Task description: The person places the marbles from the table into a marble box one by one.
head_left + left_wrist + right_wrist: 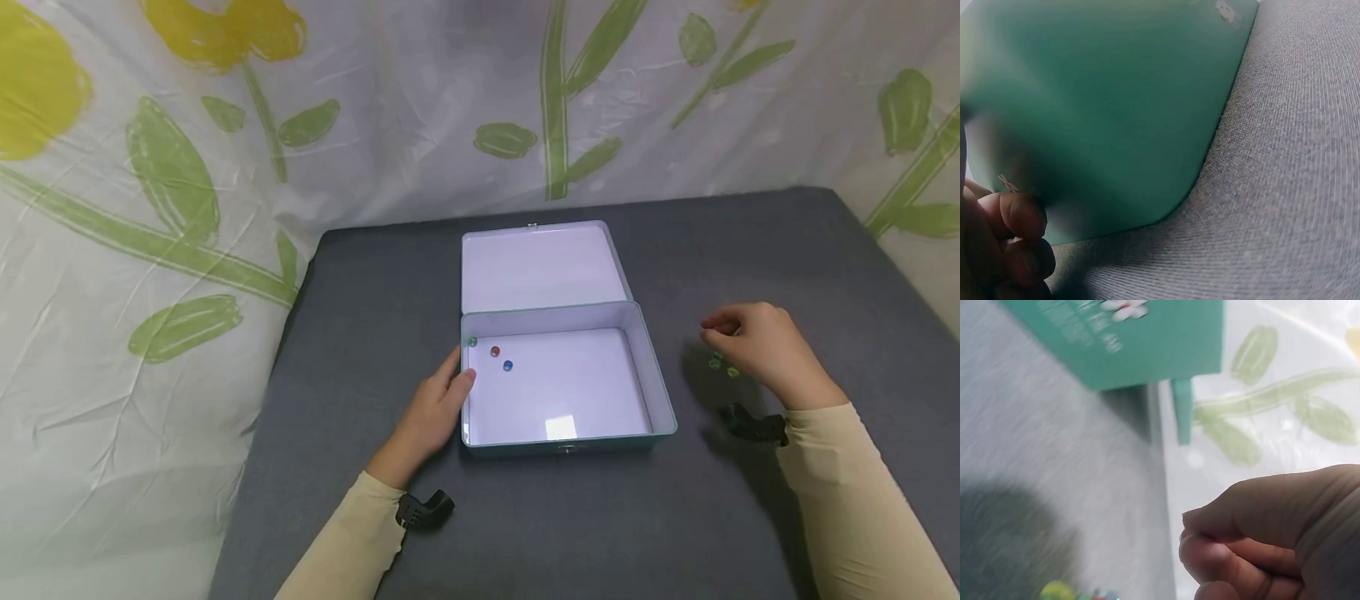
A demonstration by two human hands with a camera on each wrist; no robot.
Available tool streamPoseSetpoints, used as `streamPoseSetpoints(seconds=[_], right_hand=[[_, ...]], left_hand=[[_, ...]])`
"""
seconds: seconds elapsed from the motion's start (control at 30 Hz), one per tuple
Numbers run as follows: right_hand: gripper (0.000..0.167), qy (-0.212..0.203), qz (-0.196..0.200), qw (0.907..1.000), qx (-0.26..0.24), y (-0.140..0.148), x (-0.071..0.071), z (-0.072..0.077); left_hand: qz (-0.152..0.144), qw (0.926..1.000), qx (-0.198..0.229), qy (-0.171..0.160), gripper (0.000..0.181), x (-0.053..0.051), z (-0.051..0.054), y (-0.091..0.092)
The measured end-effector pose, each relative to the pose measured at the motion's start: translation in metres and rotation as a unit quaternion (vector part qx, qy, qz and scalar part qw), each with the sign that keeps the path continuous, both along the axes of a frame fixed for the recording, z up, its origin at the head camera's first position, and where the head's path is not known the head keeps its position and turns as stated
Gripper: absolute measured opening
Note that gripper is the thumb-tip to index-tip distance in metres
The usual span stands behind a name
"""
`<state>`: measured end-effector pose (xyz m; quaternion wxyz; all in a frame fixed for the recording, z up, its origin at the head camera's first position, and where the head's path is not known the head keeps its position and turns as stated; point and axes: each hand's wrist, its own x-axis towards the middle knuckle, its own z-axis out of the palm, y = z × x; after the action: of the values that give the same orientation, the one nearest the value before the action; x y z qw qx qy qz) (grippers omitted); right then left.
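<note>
An open metal box (555, 392), green outside and white inside, lies with its lid (543, 271) folded back. Inside near the left wall are a green marble (472, 342), a red marble (495, 352) and a blue marble (507, 365). My left hand (427, 412) grips the box's left wall, thumb over the rim, fingers outside against the green side. Right of the box, my right hand (768, 354) is raised above the table, thumb and forefinger pinched together. A tiny glassy edge shows between those fingertips, apparently a marble, mostly hidden.
Beneath the right hand lie several glass marbles (732, 372) on the dark grey cloth (360, 333), partly hidden. A white sheet with painted flowers (420, 108) hangs behind and at the left of the table.
</note>
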<state>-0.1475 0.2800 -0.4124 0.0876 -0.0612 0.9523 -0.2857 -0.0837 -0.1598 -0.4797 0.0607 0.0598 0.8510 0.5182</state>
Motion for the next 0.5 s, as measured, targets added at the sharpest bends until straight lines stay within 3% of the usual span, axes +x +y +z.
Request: streamPoseSetpoints(seconds=[0.3, 0.5], right_hand=[[0.034, -0.014, -0.020, 0.9996, 0.015, 0.021, 0.013, -0.018], [0.037, 0.009, -0.037, 0.9990, 0.026, 0.032, 0.024, -0.025]], left_hand=[[-0.004, 0.9999, 0.001, -0.015, 0.065, 0.002, 0.001, 0.000], [-0.014, 0.9999, 0.001, -0.001, 0.064, 0.002, -0.001, -0.001]])
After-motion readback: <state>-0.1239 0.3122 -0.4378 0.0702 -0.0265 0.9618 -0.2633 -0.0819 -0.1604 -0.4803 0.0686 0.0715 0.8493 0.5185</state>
